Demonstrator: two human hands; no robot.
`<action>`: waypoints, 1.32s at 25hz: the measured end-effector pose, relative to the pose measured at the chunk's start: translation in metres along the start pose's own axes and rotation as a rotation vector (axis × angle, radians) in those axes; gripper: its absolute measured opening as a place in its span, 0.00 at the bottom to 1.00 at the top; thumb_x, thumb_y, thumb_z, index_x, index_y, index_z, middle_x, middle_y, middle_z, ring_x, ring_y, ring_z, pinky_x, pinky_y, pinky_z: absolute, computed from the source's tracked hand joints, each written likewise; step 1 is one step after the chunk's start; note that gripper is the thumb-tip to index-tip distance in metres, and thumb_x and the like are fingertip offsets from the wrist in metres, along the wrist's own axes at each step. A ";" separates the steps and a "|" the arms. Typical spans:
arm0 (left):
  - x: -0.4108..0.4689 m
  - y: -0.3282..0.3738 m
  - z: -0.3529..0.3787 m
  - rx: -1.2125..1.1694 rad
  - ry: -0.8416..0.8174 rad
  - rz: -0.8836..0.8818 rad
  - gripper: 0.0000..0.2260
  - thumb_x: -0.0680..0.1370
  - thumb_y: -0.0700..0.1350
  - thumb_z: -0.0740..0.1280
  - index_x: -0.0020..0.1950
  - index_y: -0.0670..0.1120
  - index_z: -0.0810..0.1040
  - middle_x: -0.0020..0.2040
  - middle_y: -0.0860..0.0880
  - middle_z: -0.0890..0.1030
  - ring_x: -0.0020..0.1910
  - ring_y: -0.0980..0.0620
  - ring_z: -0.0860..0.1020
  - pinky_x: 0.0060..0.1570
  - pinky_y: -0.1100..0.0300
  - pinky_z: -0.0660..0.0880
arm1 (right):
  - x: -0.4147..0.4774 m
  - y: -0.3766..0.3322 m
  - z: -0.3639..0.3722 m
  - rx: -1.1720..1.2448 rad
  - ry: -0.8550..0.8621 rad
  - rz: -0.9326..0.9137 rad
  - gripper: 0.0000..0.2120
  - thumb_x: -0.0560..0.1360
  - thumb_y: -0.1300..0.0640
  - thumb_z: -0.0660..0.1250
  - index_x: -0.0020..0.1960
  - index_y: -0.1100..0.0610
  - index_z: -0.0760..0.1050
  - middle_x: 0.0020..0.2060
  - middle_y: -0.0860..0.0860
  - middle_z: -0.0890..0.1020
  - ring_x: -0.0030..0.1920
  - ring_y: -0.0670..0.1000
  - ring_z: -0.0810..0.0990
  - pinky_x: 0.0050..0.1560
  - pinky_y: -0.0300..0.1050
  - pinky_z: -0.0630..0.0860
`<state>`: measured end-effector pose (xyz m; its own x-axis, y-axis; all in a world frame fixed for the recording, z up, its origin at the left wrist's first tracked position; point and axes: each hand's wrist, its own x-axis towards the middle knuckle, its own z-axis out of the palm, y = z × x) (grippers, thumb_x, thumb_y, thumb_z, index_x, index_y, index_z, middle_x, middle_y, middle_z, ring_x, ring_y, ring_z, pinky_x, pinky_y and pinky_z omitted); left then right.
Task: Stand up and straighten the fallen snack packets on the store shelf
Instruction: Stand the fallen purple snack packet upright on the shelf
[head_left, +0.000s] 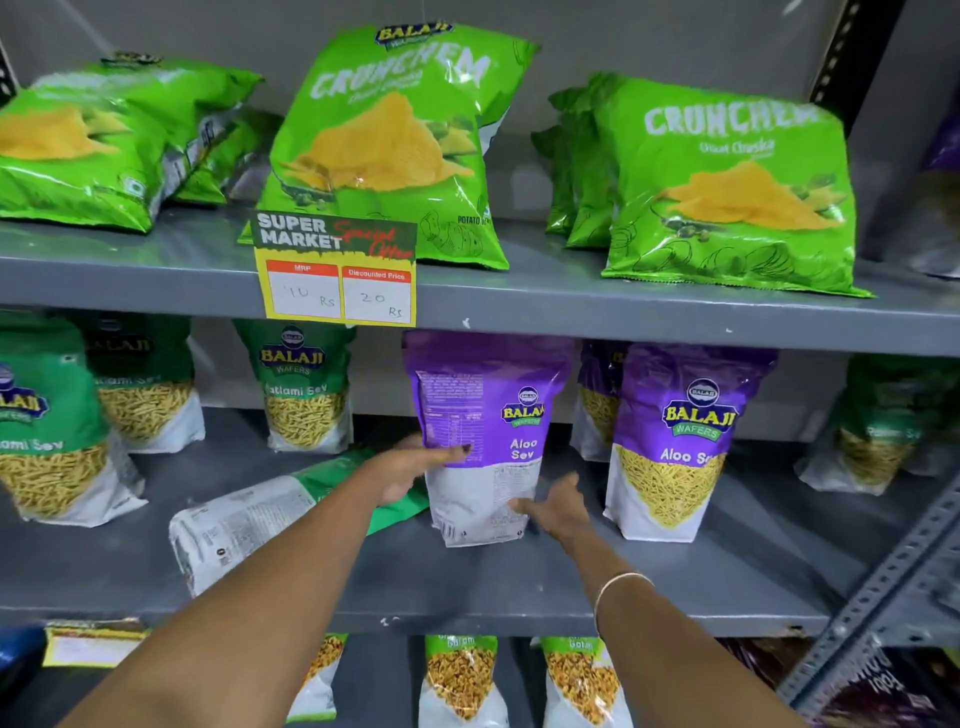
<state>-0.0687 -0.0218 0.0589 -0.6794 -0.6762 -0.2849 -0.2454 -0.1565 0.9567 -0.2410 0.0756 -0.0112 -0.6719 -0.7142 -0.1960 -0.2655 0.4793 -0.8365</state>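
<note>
Aloo Sev packet (483, 436) purple, white | fallen packet (270, 514) green, seemingly white | shelf (623, 587) grey

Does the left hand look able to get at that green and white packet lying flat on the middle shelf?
Probably yes. The fallen green and white packet lies directly under the left forearm, nothing covering it, though the left hand is now holding the purple Aloo Sev packet.

Two bare forearms are seen rising from the bottom edge of the frame toward its centre, and no sleeves are worn on either. A thin, pale metallic bangle (621, 584) is worn around the right wrist, at the lower right of centre. The left hand (410, 470) is shown with dark-painted nails at the fingertips, just left of the frame's centre, while no ring or watch can be made out on the right hand (558, 506)
</note>
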 end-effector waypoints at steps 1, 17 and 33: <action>0.000 -0.010 -0.001 0.049 -0.026 -0.031 0.20 0.75 0.40 0.66 0.67 0.45 0.71 0.48 0.57 0.82 0.60 0.56 0.72 0.64 0.57 0.57 | -0.003 -0.002 0.002 0.052 -0.017 0.043 0.36 0.68 0.59 0.74 0.65 0.67 0.55 0.52 0.60 0.73 0.39 0.56 0.78 0.33 0.41 0.75; 0.005 -0.019 -0.023 0.189 -0.251 -0.256 0.26 0.76 0.45 0.64 0.73 0.53 0.61 0.76 0.47 0.61 0.76 0.46 0.56 0.72 0.50 0.57 | -0.029 -0.013 0.059 0.079 -0.039 -0.154 0.42 0.56 0.49 0.79 0.61 0.56 0.59 0.59 0.53 0.67 0.60 0.48 0.67 0.64 0.44 0.68; 0.045 -0.029 -0.006 0.178 0.002 -0.022 0.40 0.67 0.37 0.74 0.73 0.40 0.56 0.65 0.40 0.75 0.62 0.47 0.73 0.61 0.59 0.64 | 0.014 0.017 -0.004 0.226 -0.073 -0.230 0.16 0.69 0.70 0.68 0.52 0.58 0.67 0.50 0.55 0.77 0.50 0.52 0.75 0.46 0.39 0.72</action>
<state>-0.0878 -0.0522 0.0189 -0.6714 -0.6752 -0.3056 -0.3793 -0.0412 0.9243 -0.2581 0.0756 -0.0256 -0.5590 -0.8290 -0.0182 -0.2385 0.1818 -0.9540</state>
